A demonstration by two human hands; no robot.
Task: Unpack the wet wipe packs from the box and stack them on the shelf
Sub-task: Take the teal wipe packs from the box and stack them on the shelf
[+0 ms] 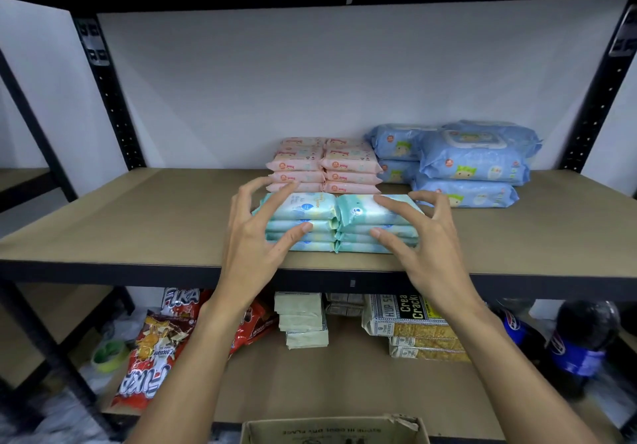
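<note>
Wet wipe packs, teal (301, 218), head view: two stacks stand side by side and touching, near the front edge of the middle shelf (138, 216). Each stack looks four packs high.

Left hand (255, 237): fingers spread wide and bent like a claw. The thumb tip is at the front face of the left stack and the fingertips are over its top rear edge. It does not close on anything.

Right hand (431, 237): same pose, mirrored. The thumb tip is at the front of the right stack, the index finger lies over the top pack, and the other fingers arch above the far right corner. No pack is lifted. I cannot tell whether the fingertips truly touch the packs.

Just behind the teal stacks are the pink packs (324, 168), two stacks set side by side. To their right are the larger blue packs (472, 164), piled near the back wall.

Lower shelf, from left:
- green tape roll (110, 354)
- red snack bags (155, 350)
- pale green packets (303, 323), stacked
- cracker packets (413, 326), stacked
- dark soda bottles (579, 340)

Cardboard box (331, 430): at the bottom edge of the view, below both forearms, with its top open. Its contents are out of sight.
</note>
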